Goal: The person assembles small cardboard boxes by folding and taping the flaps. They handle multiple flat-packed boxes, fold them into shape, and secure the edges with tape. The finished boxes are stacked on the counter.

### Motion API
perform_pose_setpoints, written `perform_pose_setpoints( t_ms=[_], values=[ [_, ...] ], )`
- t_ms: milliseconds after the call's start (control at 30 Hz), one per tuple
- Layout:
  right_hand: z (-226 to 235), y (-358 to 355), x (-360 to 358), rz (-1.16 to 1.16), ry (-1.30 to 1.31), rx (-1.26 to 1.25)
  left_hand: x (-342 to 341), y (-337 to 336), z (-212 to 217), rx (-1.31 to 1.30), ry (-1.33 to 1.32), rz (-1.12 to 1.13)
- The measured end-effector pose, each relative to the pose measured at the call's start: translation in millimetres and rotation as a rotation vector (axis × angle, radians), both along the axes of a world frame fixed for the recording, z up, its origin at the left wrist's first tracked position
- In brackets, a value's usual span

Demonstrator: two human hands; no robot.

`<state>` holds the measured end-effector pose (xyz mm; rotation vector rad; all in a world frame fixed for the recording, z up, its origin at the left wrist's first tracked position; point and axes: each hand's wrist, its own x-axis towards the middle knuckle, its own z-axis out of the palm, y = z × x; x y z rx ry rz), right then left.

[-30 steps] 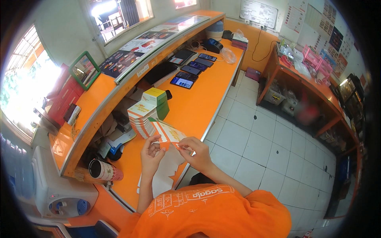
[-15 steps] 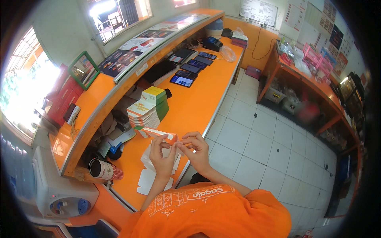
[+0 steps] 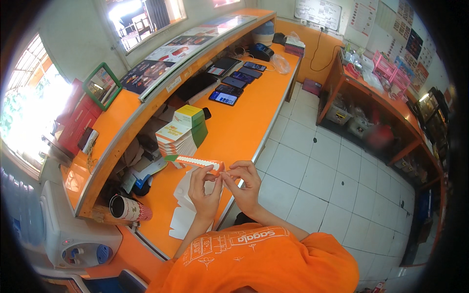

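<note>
Over the near part of the orange counter, my left hand [image 3: 205, 196] pinches the near end of a long orange piece of carton [image 3: 196, 162] with a white toothed edge and a green far end. My right hand [image 3: 245, 189] is closed at the same end, thumb and fingertips meeting those of the left. What exactly lies between the fingertips is too small to see. White cardboard flaps [image 3: 182, 222] spread on the counter below my left hand and forearm, partly covered by them. Just beyond stands a stack of folded green, white and yellow cartons [image 3: 175, 132].
Several phones [image 3: 223, 97] lie in a row farther along the counter [image 3: 239, 129]. A patterned paper cup [image 3: 131, 208] stands at the left, near a water dispenser [image 3: 80, 229]. Right of the counter runs a white tiled floor [image 3: 312, 180], with another table [image 3: 337, 83] beyond it.
My hands have shifted slightly to the right and turned a little, and more of the carton piece's toothed edge shows. Both hands keep their pinch at its near end.
</note>
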<state>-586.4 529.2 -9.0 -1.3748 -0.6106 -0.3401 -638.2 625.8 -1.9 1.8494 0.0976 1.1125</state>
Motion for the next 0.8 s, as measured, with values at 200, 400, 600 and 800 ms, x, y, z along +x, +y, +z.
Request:
perform_pose_setpoints(
  t_ms=[200,400,600,800],
  values=[
    [5,-5,4,-0.066,-0.046,-0.092,-6,5,7,0.101,0.08,-0.042],
    [7,-4,0,-0.048,-0.037,-0.092,-8,9,13,0.029,0.065,-0.083],
    [8,-3,2,-0.04,-0.075,-0.137,-8,10,12,-0.012,0.092,-0.061],
    [12,-7,0,-0.009,-0.128,-0.069,-7,18,13,-0.1,0.009,-0.105]
  ],
)
